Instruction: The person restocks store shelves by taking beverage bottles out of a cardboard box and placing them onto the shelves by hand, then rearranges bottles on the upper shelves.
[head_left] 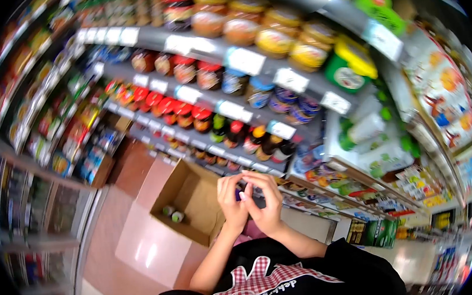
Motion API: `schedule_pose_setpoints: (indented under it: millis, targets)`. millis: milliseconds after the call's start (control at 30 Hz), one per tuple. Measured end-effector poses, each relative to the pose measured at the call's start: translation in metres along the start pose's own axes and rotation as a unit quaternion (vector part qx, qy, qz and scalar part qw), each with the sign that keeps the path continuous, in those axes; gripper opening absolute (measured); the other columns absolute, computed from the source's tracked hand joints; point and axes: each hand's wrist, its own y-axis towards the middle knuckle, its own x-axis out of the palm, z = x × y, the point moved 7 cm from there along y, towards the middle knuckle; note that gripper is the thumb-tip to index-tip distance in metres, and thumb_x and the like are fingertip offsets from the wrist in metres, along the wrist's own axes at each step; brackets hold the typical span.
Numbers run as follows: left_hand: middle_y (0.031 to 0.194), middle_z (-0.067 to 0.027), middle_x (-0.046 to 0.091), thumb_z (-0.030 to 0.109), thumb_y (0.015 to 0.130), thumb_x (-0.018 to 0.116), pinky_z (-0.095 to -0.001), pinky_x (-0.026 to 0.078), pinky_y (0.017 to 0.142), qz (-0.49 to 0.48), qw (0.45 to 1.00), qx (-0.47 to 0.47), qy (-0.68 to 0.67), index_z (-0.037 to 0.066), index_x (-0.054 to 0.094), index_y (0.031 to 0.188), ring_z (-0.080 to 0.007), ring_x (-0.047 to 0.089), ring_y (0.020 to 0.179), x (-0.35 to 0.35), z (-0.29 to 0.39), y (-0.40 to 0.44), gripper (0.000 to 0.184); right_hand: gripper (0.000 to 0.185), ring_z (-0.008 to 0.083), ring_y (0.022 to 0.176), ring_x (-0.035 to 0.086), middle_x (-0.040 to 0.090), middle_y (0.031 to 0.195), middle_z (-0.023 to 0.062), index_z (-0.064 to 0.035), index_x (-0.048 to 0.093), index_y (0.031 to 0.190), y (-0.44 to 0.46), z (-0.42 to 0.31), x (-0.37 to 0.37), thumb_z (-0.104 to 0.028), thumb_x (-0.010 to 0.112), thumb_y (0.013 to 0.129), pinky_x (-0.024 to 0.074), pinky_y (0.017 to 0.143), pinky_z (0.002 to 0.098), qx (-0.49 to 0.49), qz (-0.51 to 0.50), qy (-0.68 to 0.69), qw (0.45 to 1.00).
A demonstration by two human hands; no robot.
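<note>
Black shirt (337,276) fills the nearest part of the view, with one red-and-white checked patch (240,294) and one line of lettering that seems to read "dekkry", upside down to the camera. Two bare hands are raised beyond it, the left hand (231,203) and the right hand (265,201), their fingers curled inward and the fingertips brought together at the top. One small dark item (238,194) shows between them, close against the left hand's fingers and mostly hidden; I cannot tell how firmly either hand pinches it, nor read any label on it. One open cardboard box (198,193) sits on the floor (141,251) just beyond the left forearm, with two small pale-topped containers (177,216) inside it, near one another. Ahead, the upper shelf bears four gold-lidded jars (277,31) in a row, then one green tub (346,73) with a yellow lid. One shelf lower stand two blue-lidded jars (235,82), and below those runs a row of red-lidded jars (168,109), too blurred to count surely. White price tags (245,60) line the shelf edges, their print illegible, as are the jars' brands
</note>
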Motion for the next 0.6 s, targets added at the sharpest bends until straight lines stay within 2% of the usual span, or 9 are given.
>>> schedule_pose_setpoints:
  millis: [133, 300, 400, 433, 533, 600]
  targets:
    - [0.093, -0.0129, 0.068, 0.008, 0.080, 0.074, -0.0407, 0.048, 0.078, 0.019, 0.996, -0.065, 0.058, 0.003, 0.067, 0.099, -0.0331, 0.060, 0.087, -0.027, -0.062, -0.032, 0.021, 0.035, 0.0347, 0.109, 0.063, 0.067, 0.120, 0.0175, -0.0002, 0.066, 0.114, -0.019, 0.003, 0.050, -0.006, 0.075, 0.081, 0.0476, 0.097, 0.0425, 0.011, -0.078, 0.022, 0.997]
    - [0.099, -0.0121, 0.067, 0.011, 0.082, 0.073, -0.0419, 0.047, 0.085, -0.007, 0.959, -0.198, 0.201, 0.004, 0.067, 0.105, -0.0329, 0.059, 0.097, -0.051, -0.163, -0.094, 0.025, 0.037, 0.0347, 0.110, 0.062, 0.067, 0.120, 0.0168, -0.0005, 0.065, 0.115, -0.047, 0.013, 0.102, -0.008, 0.077, 0.081, 0.0474, 0.097, 0.0425, 0.038, -0.164, 0.042, 0.985]
    - [0.104, -0.0114, 0.066, 0.014, 0.081, 0.074, -0.0427, 0.047, 0.088, -0.047, 0.897, -0.287, 0.331, 0.005, 0.065, 0.112, -0.0328, 0.058, 0.105, -0.066, -0.232, -0.133, 0.034, 0.036, 0.0329, 0.112, 0.063, 0.067, 0.121, 0.0163, 0.0002, 0.066, 0.112, -0.069, 0.022, 0.126, -0.007, 0.078, 0.079, 0.0465, 0.100, 0.0410, 0.074, -0.210, 0.049, 0.974]
    - [0.118, -0.0136, 0.061, 0.017, 0.079, 0.076, -0.0439, 0.048, 0.091, -0.080, 0.872, -0.335, 0.348, 0.003, 0.060, 0.121, -0.0345, 0.056, 0.111, -0.070, -0.267, -0.154, 0.047, 0.036, 0.0329, 0.112, 0.062, 0.067, 0.121, 0.0162, 0.0002, 0.066, 0.112, -0.075, 0.024, 0.132, -0.007, 0.078, 0.079, 0.0466, 0.099, 0.0408, 0.087, -0.225, 0.052, 0.969]
    - [0.132, -0.0162, 0.052, 0.019, 0.078, 0.078, -0.0444, 0.051, 0.094, -0.119, 0.781, -0.429, 0.437, 0.001, 0.051, 0.131, -0.0364, 0.055, 0.113, -0.090, -0.335, -0.193, 0.061, 0.036, 0.0325, 0.112, 0.062, 0.068, 0.121, 0.0160, 0.0002, 0.066, 0.111, -0.098, 0.032, 0.144, -0.005, 0.078, 0.078, 0.0473, 0.098, 0.0401, 0.114, -0.263, 0.058, 0.956]
    - [0.138, -0.0169, 0.046, 0.020, 0.079, 0.078, -0.0439, 0.053, 0.094, -0.116, 0.739, -0.494, 0.444, 0.000, 0.044, 0.135, -0.0369, 0.055, 0.115, -0.102, -0.379, -0.218, 0.068, 0.036, 0.0324, 0.112, 0.063, 0.068, 0.121, 0.0161, 0.0004, 0.066, 0.112, -0.114, 0.041, 0.147, -0.004, 0.078, 0.078, 0.0474, 0.098, 0.0402, 0.140, -0.281, 0.070, 0.947]
